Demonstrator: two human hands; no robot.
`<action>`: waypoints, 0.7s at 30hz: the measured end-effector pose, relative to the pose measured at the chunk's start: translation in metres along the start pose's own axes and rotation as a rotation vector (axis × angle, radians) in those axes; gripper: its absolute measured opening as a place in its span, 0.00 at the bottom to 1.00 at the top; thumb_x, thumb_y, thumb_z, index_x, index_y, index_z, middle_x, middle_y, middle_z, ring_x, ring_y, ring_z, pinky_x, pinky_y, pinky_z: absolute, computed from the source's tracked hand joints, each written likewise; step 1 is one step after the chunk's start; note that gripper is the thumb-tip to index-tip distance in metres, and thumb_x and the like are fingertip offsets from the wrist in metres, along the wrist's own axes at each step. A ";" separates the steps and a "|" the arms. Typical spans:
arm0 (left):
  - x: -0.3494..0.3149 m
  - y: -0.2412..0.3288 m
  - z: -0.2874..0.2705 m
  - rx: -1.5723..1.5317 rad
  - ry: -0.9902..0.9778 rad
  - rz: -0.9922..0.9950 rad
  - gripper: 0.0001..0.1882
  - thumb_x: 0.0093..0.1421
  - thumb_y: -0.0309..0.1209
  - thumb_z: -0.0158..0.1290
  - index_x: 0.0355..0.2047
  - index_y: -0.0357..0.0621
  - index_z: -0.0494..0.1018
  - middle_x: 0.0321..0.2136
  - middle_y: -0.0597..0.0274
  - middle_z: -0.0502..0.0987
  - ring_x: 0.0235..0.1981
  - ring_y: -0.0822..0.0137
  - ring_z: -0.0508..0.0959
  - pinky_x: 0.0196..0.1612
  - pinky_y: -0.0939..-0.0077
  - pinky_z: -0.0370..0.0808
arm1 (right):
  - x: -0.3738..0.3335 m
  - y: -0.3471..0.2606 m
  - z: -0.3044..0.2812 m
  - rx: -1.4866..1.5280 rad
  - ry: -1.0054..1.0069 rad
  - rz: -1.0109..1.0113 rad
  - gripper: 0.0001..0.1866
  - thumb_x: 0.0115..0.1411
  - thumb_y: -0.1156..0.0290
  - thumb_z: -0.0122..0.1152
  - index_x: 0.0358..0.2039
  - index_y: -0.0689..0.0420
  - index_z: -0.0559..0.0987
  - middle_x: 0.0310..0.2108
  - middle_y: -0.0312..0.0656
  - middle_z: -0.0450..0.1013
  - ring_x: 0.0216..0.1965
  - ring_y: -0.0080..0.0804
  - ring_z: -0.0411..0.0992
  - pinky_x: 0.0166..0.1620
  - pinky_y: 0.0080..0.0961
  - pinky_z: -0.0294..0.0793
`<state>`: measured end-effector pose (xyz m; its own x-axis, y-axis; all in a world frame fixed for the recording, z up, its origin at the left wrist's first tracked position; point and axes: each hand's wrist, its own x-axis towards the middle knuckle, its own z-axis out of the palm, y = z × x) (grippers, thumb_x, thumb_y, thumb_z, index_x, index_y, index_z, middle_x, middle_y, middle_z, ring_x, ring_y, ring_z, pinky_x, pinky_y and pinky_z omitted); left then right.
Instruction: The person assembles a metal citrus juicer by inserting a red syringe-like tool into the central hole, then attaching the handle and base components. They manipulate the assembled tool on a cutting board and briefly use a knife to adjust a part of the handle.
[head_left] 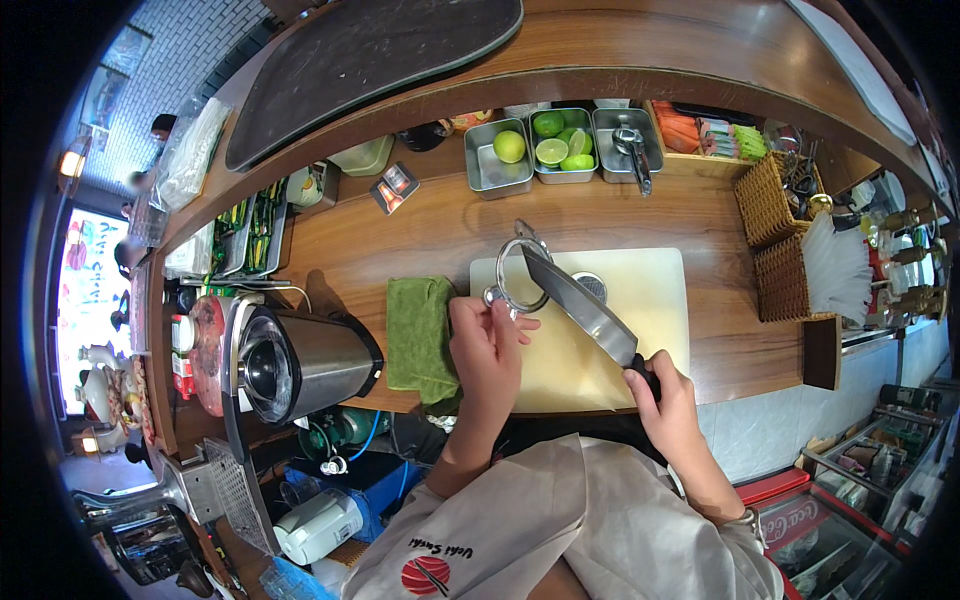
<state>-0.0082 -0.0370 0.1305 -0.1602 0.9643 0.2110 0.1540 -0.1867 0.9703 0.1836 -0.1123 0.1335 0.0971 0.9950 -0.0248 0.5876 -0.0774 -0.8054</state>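
In my right hand (660,400) is the black handle of a kitchen knife (585,312). Its wide steel blade slants up and left over a pale cutting board (650,330), the tip overlapping a round metal ring (503,295). That ring, with small metal fittings at top and bottom, is pinched by the fingers of my left hand (490,350). Whether blade and ring touch, I cannot tell. Partly behind the blade, a small round metal piece (592,287) lies on the board. A folded green cloth (420,335) rests left of the board.
Steel containers stand along the back: one holds a lime (509,147), another cut limes (552,151), a third a metal squeezer (632,150). Wicker baskets (780,280) flank the right side. A steel appliance (310,365) occupies the left. Overhead runs a wooden shelf (640,85) with a black tray (380,60).
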 end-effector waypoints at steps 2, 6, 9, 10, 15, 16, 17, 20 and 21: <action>0.004 -0.001 -0.005 0.047 0.058 -0.026 0.06 0.63 0.25 0.41 0.31 0.36 0.57 0.21 0.58 0.70 0.22 0.70 0.78 0.19 0.85 0.70 | -0.001 0.003 -0.002 0.061 0.001 -0.011 0.13 0.55 0.69 0.59 0.26 0.62 0.65 0.16 0.50 0.67 0.17 0.47 0.67 0.22 0.31 0.65; 0.013 -0.002 -0.013 0.011 0.110 -0.016 0.07 0.63 0.26 0.41 0.30 0.36 0.56 0.21 0.57 0.70 0.23 0.69 0.78 0.19 0.86 0.70 | -0.002 0.014 -0.011 0.151 -0.032 0.078 0.14 0.55 0.68 0.58 0.27 0.62 0.64 0.16 0.49 0.66 0.16 0.46 0.64 0.22 0.28 0.64; 0.018 0.001 -0.022 0.101 0.159 0.024 0.08 0.63 0.27 0.41 0.29 0.37 0.56 0.21 0.57 0.70 0.22 0.70 0.78 0.19 0.86 0.69 | 0.004 0.028 -0.009 0.012 0.027 0.090 0.14 0.54 0.68 0.58 0.28 0.62 0.64 0.18 0.51 0.67 0.19 0.50 0.66 0.24 0.32 0.66; 0.019 0.002 -0.025 0.118 0.179 0.034 0.08 0.63 0.27 0.41 0.29 0.37 0.56 0.21 0.58 0.70 0.22 0.70 0.78 0.19 0.86 0.69 | 0.006 0.034 -0.006 -0.062 0.023 0.073 0.14 0.54 0.68 0.58 0.29 0.62 0.64 0.19 0.52 0.67 0.20 0.51 0.67 0.24 0.34 0.66; 0.019 0.013 -0.044 0.068 0.286 0.095 0.08 0.63 0.28 0.42 0.30 0.39 0.56 0.23 0.58 0.73 0.20 0.72 0.76 0.20 0.88 0.67 | 0.011 0.074 0.009 -0.208 0.065 0.070 0.15 0.51 0.70 0.59 0.32 0.63 0.64 0.27 0.57 0.69 0.29 0.57 0.69 0.30 0.43 0.68; 0.017 0.015 -0.046 0.044 0.289 0.111 0.08 0.63 0.28 0.42 0.30 0.39 0.56 0.22 0.58 0.72 0.19 0.73 0.76 0.20 0.88 0.67 | 0.013 0.084 0.010 -0.223 0.104 0.066 0.15 0.51 0.70 0.59 0.32 0.63 0.64 0.27 0.57 0.69 0.29 0.57 0.69 0.30 0.43 0.68; 0.015 0.017 -0.046 -0.009 0.260 0.084 0.07 0.63 0.27 0.42 0.30 0.39 0.56 0.21 0.59 0.72 0.19 0.73 0.76 0.19 0.88 0.67 | 0.015 0.094 0.010 -0.264 0.131 0.076 0.14 0.51 0.70 0.59 0.33 0.62 0.65 0.29 0.56 0.69 0.30 0.57 0.68 0.31 0.43 0.67; 0.008 0.021 -0.043 -0.110 0.161 0.046 0.07 0.62 0.26 0.42 0.30 0.40 0.56 0.20 0.60 0.70 0.17 0.72 0.75 0.18 0.88 0.67 | 0.021 0.110 0.010 -0.431 0.177 0.050 0.14 0.50 0.71 0.59 0.34 0.61 0.66 0.29 0.54 0.69 0.33 0.54 0.67 0.34 0.42 0.66; 0.006 0.022 -0.039 -0.108 0.121 0.057 0.07 0.62 0.26 0.41 0.30 0.40 0.56 0.20 0.60 0.70 0.15 0.71 0.75 0.16 0.88 0.66 | 0.024 0.109 0.010 -0.526 0.122 0.057 0.14 0.49 0.72 0.60 0.36 0.59 0.69 0.30 0.51 0.69 0.36 0.50 0.66 0.37 0.40 0.66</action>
<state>-0.0439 -0.0425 0.1576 -0.2712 0.9230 0.2729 0.0614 -0.2664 0.9619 0.2422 -0.0965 0.0396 0.2145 0.9761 0.0350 0.8986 -0.1832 -0.3986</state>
